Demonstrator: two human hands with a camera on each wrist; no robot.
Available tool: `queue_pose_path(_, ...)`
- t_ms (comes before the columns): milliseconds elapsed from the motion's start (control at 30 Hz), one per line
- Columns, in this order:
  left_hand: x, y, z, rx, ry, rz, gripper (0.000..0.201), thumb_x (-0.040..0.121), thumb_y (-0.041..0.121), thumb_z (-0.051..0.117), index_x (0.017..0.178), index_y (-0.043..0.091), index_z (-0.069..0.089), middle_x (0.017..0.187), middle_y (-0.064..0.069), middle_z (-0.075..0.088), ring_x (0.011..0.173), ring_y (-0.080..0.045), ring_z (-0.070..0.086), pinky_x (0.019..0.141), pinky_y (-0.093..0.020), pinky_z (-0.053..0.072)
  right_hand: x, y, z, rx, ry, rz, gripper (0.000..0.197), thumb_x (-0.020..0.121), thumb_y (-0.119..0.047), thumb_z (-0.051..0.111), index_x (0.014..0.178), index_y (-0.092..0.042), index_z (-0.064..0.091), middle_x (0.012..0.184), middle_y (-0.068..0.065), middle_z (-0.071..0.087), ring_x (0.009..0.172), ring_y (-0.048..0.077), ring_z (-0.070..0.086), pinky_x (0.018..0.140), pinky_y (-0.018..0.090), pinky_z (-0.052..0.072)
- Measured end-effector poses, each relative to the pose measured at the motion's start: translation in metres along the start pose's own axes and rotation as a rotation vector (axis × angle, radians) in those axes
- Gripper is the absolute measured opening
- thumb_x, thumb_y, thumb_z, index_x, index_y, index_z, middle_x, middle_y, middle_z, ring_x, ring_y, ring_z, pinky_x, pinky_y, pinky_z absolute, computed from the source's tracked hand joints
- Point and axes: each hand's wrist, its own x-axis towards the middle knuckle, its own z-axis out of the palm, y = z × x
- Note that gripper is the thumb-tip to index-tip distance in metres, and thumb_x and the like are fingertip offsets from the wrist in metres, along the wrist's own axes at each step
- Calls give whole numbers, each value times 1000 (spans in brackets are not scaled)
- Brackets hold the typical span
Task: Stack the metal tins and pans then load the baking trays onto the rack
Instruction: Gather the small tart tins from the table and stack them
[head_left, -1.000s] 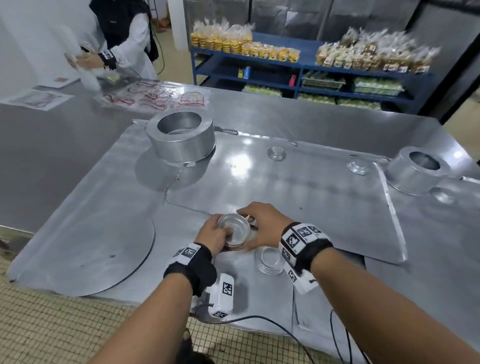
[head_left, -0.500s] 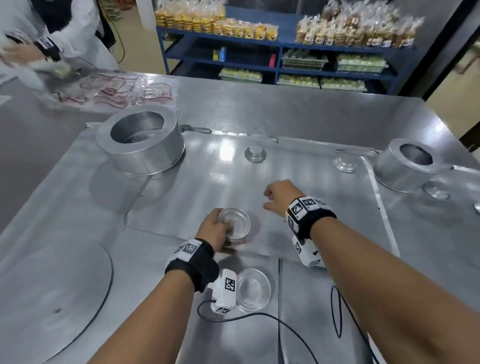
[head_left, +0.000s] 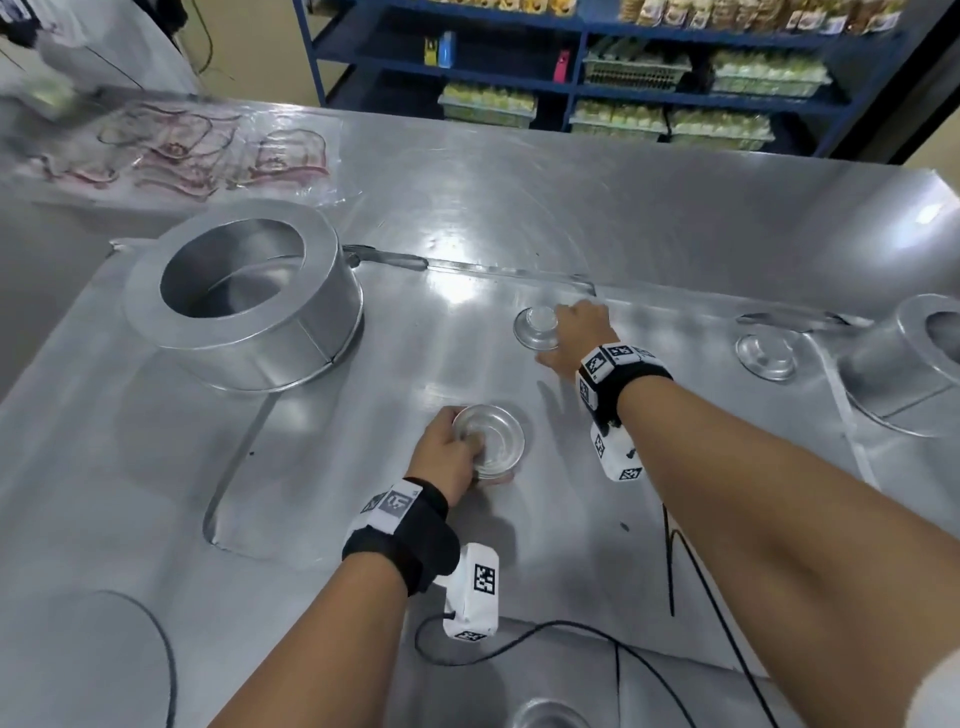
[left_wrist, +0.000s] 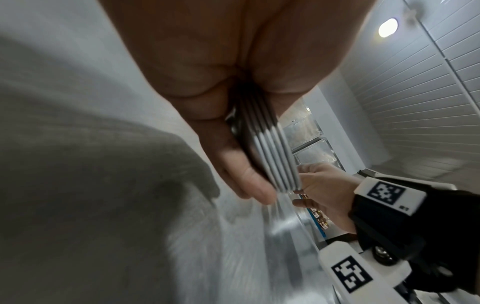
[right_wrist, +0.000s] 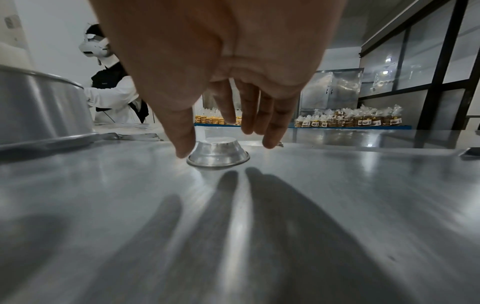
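One small tin (right_wrist: 217, 153) sits upside down under the right hand (right_wrist: 221, 67).

No words, brand names or numbers can be read. The only printed signs are black-and-white square code markers on the wrist bands (head_left: 395, 506) and on the white camera units (head_left: 475, 592) under the wrists. The packets on the blue shelves (right_wrist: 348, 121) carry small labels, too blurred to make out.
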Motion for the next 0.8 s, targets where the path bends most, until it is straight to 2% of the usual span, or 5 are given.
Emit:
queue_pose_path(167, 25, -2, 0, 15, 14, 6, 30, 81, -1, 59, 92, 26, 66, 108, -21, 61, 99, -49, 62, 73, -65, 56, 27, -4, 9, -3, -34, 38, 81, 81, -56, 67, 143, -14, 36, 141, 16, 44, 132, 39, 35, 103, 47, 40)
queue_pose_path(367, 30, -5, 1, 6, 13, -5, 31, 85, -8, 55, 91, 22, 63, 106, -23, 59, 91, -45, 63, 69, -64, 57, 24, -8, 9, 166, -7, 57, 60, 79, -40, 72, 125, -11, 47, 119, 12, 56, 119, 32, 45, 90, 44, 48)
queue_pose_path(533, 17, -7, 5, -30, 27, -32, 32, 86, -11, 51, 93, 18, 62, 116, -27, 57, 102, -54, 59, 70, -68, 55, -3, -6, -6, 255, 30, -37, 67, 76, -34, 83, 122, -5, 44, 115, 15, 59, 107, 31, 57, 85, 39, 48)
queue_pose_path(633, 4, -9, 11, -29, 43, -41, 30, 86, -13, 49, 95, 14, 60, 117, -27, 56, 103, -55, 57, 70, -68, 54, -28, -1, -17, 292, 68, -92, 55, 80, -32, 79, 117, -6, 46, 111, 12, 60, 99, 29, 59, 77, 35, 45)
queue_pose_path(800, -23, -7, 27, 16, 96, -58, 23, 74, 8, 64, 96, 14, 63, 99, -18, 64, 96, -42, 64, 78, -66, 54, -81, 12, -32, 510, 173, -176, 60, 70, -38, 84, 113, -14, 49, 107, 4, 59, 95, 23, 60, 80, 36, 52)
